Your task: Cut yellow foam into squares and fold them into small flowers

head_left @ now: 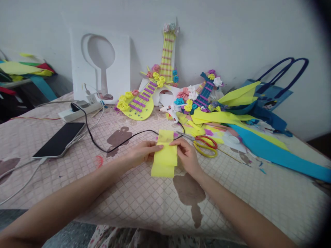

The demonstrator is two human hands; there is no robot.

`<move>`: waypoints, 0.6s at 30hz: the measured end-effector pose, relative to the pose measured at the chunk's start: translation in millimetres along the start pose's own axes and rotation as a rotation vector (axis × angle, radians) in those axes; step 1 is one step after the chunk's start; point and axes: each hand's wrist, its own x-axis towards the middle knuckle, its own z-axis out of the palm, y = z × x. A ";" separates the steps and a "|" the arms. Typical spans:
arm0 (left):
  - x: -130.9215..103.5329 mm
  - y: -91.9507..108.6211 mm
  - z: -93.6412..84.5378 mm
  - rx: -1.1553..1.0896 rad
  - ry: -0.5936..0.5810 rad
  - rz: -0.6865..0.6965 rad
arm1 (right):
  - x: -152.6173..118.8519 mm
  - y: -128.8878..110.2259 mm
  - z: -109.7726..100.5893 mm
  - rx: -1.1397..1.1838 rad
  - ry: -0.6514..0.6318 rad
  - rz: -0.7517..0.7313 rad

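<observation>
- the yellow paper strip (165, 159) is between the two hands, over the middle of the tablecloth (124, 184); whether it touches the cloth i cannot tell.
- it is bright lemon yellow, long and narrow, with mostly straight edges and squared corners.
- it shows in overlapping layers: the front one sits a little to the right, and the one underneath sticks out below and to the left.
- the top end looks thinner, with darker patches showing through it.
- the left hand (141, 152) pinches the strip's left edge, thumb lying on top, fingers bent and partly hidden.
- the right hand (187, 156) pinches the right edge near the upper part, fingers curled in.
- scissors (212, 154) with red and yellow handles lie just beyond the right hand.
- a white glue gun (171, 113) is past the strip's top end.
</observation>
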 end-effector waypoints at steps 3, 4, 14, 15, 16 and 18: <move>-1.6 -1.4 -0.9 0.045 0.020 0.056 | -1.0 -5.1 2.3 0.023 -0.025 0.052; -1.2 -2.0 -2.1 0.071 0.045 0.081 | -1.1 -6.0 3.1 0.062 -0.029 0.106; -1.7 -0.8 -1.7 0.246 0.101 0.163 | 1.7 -3.3 4.4 0.253 -0.033 0.322; -2.3 -0.8 -0.5 0.242 0.100 0.164 | 1.5 -2.8 4.3 0.259 -0.032 0.320; -2.5 -1.1 0.4 0.241 0.100 0.169 | 1.2 -2.2 4.2 0.267 -0.033 0.331; -1.8 -2.7 0.8 0.235 0.110 0.187 | 0.3 -0.3 4.2 0.306 -0.033 0.397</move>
